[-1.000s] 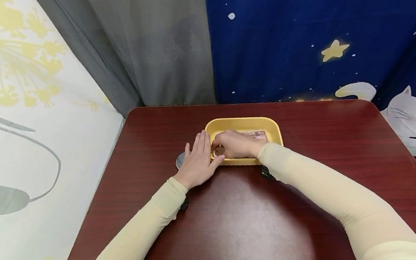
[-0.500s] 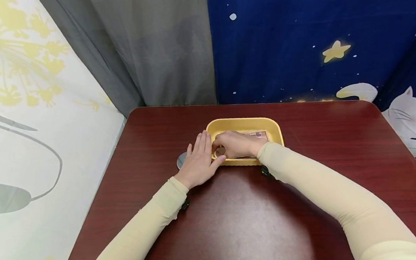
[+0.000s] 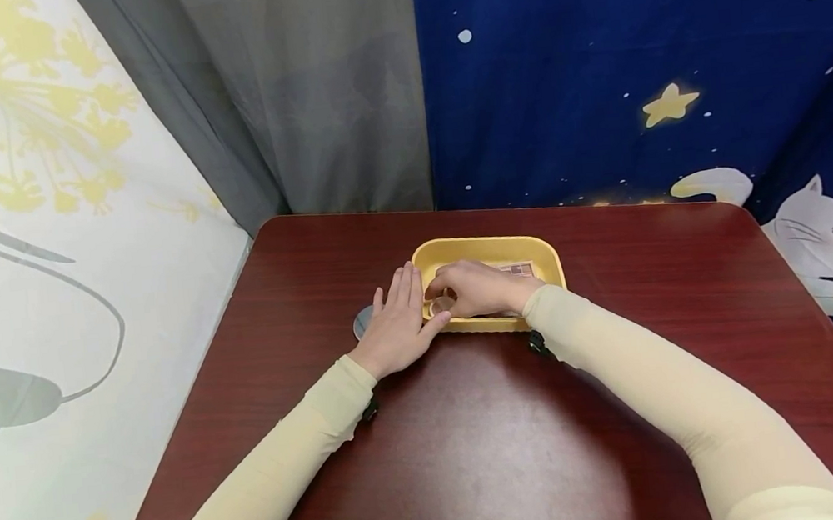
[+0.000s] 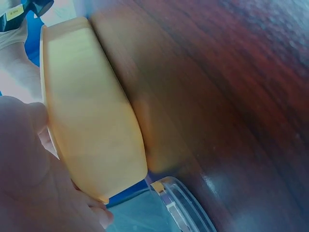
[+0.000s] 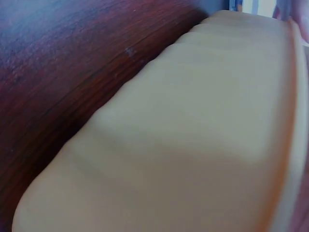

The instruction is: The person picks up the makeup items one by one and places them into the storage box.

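My left hand lies with straight fingers along the left end of a yellow plastic basket, the thumb over its near corner. The left wrist view shows that hand against the rim. My right hand reaches into the basket with bent fingers and holds a small round item with a brownish face and pale rim near the left end. Its exact kind is unclear. Beyond the hand, a palette of brown and pink squares lies inside, partly covered. The right wrist view shows only the basket's outer wall.
A round, grey-topped thing with a clear side stands on the table left of the basket, partly behind my left hand. The dark red table runs back to grey and blue curtains. A white patterned wall is at left.
My right hand has shifted slightly right and its fingers have spread a little at the round item, whose face looks paler. My left hand and the basket keep their places.
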Available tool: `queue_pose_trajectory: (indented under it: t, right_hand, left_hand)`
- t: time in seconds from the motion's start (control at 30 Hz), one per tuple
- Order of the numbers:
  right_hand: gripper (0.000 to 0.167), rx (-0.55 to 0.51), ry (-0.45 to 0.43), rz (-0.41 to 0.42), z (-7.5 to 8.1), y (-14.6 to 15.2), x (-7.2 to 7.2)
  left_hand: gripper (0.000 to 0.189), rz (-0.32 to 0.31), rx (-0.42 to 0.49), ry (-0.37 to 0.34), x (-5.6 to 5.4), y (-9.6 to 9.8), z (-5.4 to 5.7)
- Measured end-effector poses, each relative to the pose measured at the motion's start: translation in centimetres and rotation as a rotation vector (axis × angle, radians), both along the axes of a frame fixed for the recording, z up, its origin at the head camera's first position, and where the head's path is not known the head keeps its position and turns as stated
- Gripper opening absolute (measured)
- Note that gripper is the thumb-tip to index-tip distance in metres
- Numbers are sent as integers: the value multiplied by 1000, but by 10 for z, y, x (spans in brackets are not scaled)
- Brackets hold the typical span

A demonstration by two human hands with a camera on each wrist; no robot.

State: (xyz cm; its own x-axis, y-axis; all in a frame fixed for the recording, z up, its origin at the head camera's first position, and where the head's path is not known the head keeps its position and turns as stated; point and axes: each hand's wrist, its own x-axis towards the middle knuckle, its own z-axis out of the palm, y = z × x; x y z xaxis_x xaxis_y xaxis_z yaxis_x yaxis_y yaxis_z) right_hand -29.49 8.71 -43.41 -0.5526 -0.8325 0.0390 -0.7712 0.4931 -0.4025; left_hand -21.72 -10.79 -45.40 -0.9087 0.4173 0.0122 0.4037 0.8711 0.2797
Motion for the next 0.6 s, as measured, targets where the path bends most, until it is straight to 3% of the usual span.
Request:
queue_pose_trajectory:
  t: [0.33, 0.6]
  right_hand:
    - [39, -40, -4, -59, 13, 17, 6]
    - [40, -66, 78, -182, 30, 34, 23]
  left_hand:
    - [91, 5, 11, 5, 1, 1, -1]
    - [91, 7, 18, 12, 1, 2, -1]
